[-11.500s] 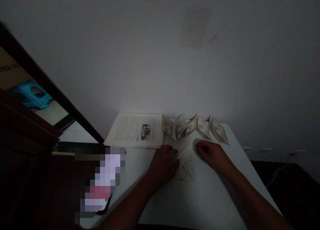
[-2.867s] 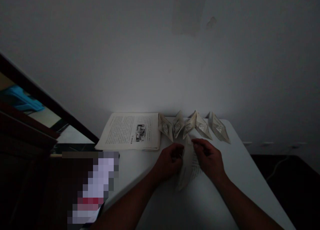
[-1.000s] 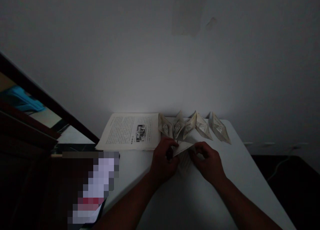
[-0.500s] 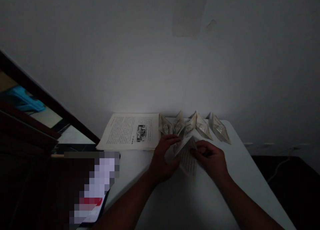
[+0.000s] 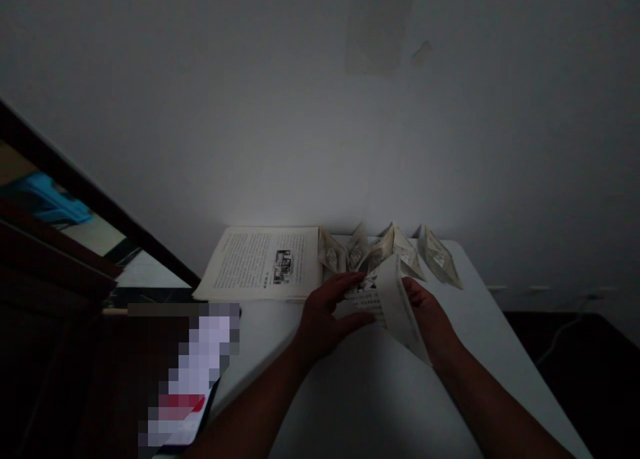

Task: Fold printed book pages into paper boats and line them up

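Note:
A folded printed paper (image 5: 400, 306) is held between my two hands above the white table, its broad pale side turned up and its lower corner pointing to the right. My left hand (image 5: 327, 316) grips its left part, thumb below and fingers above. At the paper's right edge, my right hand (image 5: 433, 316) has its fingers closed on it, partly hidden behind the sheet. Just beyond the hands stand several folded paper boats, among them one at the right end (image 5: 440, 258) and one at the left (image 5: 331, 251).
Left of the boats lies a stack of printed pages (image 5: 250, 262). A phone (image 5: 195, 386) with a blurred screen rests at the left edge of the white table (image 5: 345, 406). Behind rises a grey wall; a blue item (image 5: 50, 198) shows at far left.
The folded paper has turned, its broad pale side now facing up and its lower corner swung right. My right hand has shifted slightly right, behind the paper's edge.

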{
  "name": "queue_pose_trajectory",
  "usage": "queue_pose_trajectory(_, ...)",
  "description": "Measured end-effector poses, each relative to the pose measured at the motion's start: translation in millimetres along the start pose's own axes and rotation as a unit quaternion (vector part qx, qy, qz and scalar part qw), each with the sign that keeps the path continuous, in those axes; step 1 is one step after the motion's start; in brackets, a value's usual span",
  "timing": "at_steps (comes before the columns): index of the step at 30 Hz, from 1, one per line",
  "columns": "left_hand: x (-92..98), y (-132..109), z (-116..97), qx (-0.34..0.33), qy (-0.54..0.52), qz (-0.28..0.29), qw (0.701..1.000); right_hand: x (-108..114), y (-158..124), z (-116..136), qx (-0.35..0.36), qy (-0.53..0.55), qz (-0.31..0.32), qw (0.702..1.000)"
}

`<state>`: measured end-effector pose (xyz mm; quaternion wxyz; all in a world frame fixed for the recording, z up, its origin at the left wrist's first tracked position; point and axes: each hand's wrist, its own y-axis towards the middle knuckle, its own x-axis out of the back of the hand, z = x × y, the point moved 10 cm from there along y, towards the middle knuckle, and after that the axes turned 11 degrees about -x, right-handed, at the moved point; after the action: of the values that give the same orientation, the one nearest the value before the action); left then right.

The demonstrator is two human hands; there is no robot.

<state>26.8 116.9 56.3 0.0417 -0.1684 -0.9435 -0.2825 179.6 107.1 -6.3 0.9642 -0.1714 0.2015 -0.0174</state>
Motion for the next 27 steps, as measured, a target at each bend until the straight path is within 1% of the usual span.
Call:
queue_pose_trajectory(3, 5.1, -0.6, 3.1, 0.022, -0.005, -0.029, 0.999, -1.1, -0.9, 0.3, 0.01, -0.055, -0.01, 0.998)
queue_pose_trajectory(5, 6.3, -1.2, 4.4, 0.026, -0.009, -0.036, 0.999, -0.2, -2.4, 3.5, 0.028, -0.109, -0.021, 0.993)
queue_pose_trajectory(7, 5.8, -1.6, 5.4, 0.023, -0.021, -0.035, 0.999, -1.8, -5.3, 6.6, 0.04, -0.176, -0.018, 0.983)
queue_pose_trajectory(9, 4.5, -1.4, 6.0, 0.019, -0.038, -0.032, 0.999, -8.7, -9.8, 7.7, 0.043, -0.236, 0.016, 0.971)
queue_pose_trajectory(11, 2.1, -1.0, 7.3, 0.021, -0.061, -0.025, 0.998, -16.9, -15.5, 3.5, 0.024, -0.266, 0.072, 0.961)
queue_pose_trajectory(13, -1.5, -0.6, 9.3, 0.03, -0.094, -0.019, 0.995, -20.9, -21.3, -6.8, -0.028, -0.258, 0.123, 0.958)
queue_pose_trajectory(15, -6.8, -1.4, 12.7, 0.049, -0.129, -0.01, 0.99, -21.6, -27.6, -21.8, -0.102, -0.232, 0.163, 0.954)
queue_pose_trajectory(17, -14.1, -4.1, 18.6, 0.084, -0.164, -0.001, 0.983, -20.7, -33.6, -36.9, -0.167, -0.214, 0.189, 0.944)
queue_pose_trajectory(18, -18.3, -6.4, 22.5, 0.108, -0.182, 0.004, 0.977, -20.4, -35.9, -43.3, -0.189, -0.213, 0.199, 0.938)
queue_pose_trajectory(20, -24.4, -11.4, 30.5, 0.155, -0.209, 0.005, 0.966, -20.5, -37.8, -51.6, -0.205, -0.21, 0.213, 0.932)
queue_pose_trajectory(22, -26.0, -14.9, 36.9, 0.188, -0.214, -0.005, 0.958, -22.7, -37.6, -56.4, -0.208, -0.194, 0.224, 0.932)
queue_pose_trajectory(24, -24.7, -16.2, 40.9, 0.202, -0.203, -0.015, 0.958, -25.9, -36.8, -58.2, -0.21, -0.164, 0.228, 0.937)
queue_pose_trajectory(27, -22.7, -15.8, 43.2, 0.2, -0.197, -0.025, 0.959, -32.2, -37.5, -55.7, -0.21, -0.139, 0.226, 0.941)
